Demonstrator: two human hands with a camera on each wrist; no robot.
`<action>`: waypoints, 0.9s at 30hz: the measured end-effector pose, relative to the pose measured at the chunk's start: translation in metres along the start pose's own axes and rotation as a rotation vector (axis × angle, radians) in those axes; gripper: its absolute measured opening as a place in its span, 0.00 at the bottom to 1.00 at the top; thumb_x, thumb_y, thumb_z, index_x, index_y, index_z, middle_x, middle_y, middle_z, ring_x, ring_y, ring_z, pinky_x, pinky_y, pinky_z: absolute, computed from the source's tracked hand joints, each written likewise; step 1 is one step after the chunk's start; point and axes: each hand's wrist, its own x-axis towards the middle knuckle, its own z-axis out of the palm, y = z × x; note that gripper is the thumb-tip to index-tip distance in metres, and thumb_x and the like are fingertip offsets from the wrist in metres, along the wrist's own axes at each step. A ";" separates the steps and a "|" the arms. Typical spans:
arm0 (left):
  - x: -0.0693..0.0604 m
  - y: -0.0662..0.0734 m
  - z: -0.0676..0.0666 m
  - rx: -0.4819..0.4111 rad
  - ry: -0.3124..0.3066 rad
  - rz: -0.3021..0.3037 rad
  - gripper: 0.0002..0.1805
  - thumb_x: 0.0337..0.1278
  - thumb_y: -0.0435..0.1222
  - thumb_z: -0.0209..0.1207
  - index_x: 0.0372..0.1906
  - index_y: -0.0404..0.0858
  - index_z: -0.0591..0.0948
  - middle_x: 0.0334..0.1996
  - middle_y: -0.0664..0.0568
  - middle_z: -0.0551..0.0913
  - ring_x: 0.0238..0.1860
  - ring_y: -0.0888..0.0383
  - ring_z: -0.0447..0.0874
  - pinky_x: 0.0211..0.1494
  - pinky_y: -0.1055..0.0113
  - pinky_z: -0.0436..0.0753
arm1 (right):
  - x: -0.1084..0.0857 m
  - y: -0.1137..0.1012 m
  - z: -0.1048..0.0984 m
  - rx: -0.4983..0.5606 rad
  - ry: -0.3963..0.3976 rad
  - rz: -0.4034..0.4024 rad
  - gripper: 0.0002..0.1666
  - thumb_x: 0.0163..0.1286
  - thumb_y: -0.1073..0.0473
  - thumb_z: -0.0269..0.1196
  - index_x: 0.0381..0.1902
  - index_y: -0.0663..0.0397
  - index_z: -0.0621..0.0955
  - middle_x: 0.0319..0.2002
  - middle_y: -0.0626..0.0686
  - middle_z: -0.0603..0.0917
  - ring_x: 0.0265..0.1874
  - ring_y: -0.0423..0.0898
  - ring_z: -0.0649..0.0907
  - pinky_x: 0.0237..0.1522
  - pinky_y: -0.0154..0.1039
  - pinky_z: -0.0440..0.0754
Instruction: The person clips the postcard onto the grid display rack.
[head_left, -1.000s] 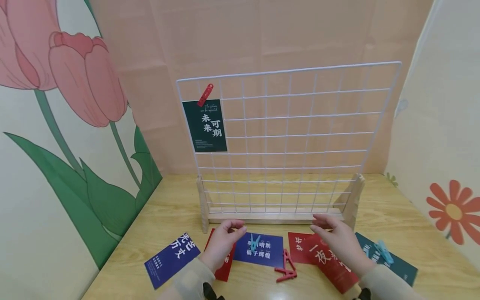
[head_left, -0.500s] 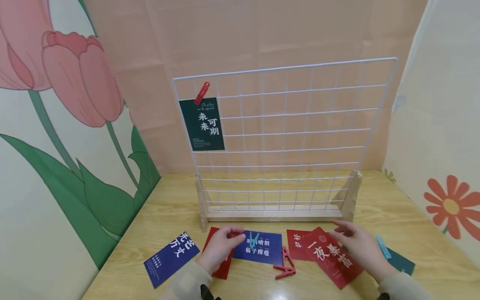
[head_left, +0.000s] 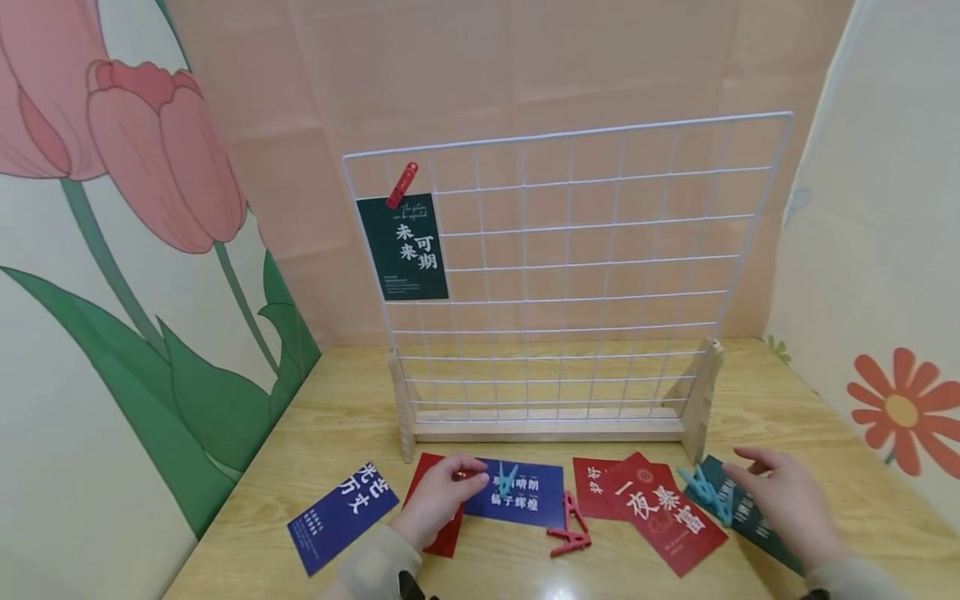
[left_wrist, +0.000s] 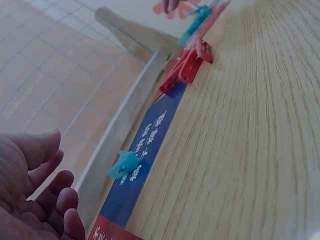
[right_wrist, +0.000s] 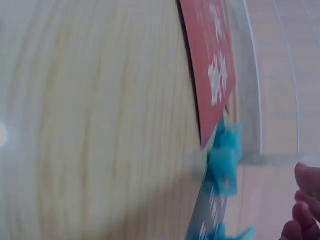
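My left hand (head_left: pixel 442 500) hovers above a red card (head_left: pixel 432 468), fingers loosely bent and holding nothing. Beside it a blue card (head_left: pixel 543 479) lies flat, with a teal clothespin (head_left: pixel 506 481) on top. My right hand (head_left: pixel 787 504) is over a dark green card (head_left: pixel 750 517), partly hiding it, its fingers apart from the teal clothespins (head_left: pixel 708 493) there. In the right wrist view a teal clothespin (right_wrist: pixel 225 165) rests on that card, below the fingers. Another dark green card (head_left: pixel 405 250) hangs on the white wire grid (head_left: pixel 570 225) from a red clothespin (head_left: pixel 402 185).
The grid stands in a wooden base (head_left: pixel 547 429) on the wooden table (head_left: pixel 337 400). Red clothespins (head_left: pixel 572 542) lie front centre. A red card (head_left: pixel 667 512) overlaps another red card (head_left: pixel 592 483). At the left lies a blue card (head_left: pixel 341 517).
My right hand has moved rightward from over the red card to the dark green card, uncovering the red card's white lettering. My left hand has stayed nearly still.
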 end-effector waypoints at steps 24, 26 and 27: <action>0.019 -0.012 -0.046 0.183 0.198 -0.032 0.15 0.60 0.37 0.62 0.52 0.40 0.79 0.49 0.47 0.78 0.47 0.50 0.74 0.51 0.52 0.74 | 0.011 0.038 -0.007 -0.005 -0.143 0.169 0.47 0.67 0.38 0.59 0.62 0.77 0.63 0.51 0.77 0.71 0.45 0.65 0.73 0.43 0.59 0.73; 0.020 -0.014 -0.047 0.227 0.212 -0.043 0.15 0.59 0.35 0.64 0.50 0.40 0.80 0.48 0.47 0.77 0.47 0.50 0.74 0.51 0.51 0.74 | 0.011 0.038 -0.006 0.003 -0.137 0.182 0.45 0.68 0.41 0.60 0.63 0.77 0.63 0.51 0.77 0.70 0.46 0.66 0.73 0.44 0.60 0.73; 0.020 -0.014 -0.048 0.261 0.216 -0.037 0.15 0.57 0.35 0.65 0.50 0.41 0.80 0.48 0.47 0.77 0.47 0.50 0.74 0.51 0.50 0.74 | 0.011 0.038 -0.005 0.007 -0.131 0.190 0.44 0.68 0.42 0.60 0.63 0.76 0.63 0.52 0.77 0.70 0.46 0.67 0.73 0.44 0.60 0.72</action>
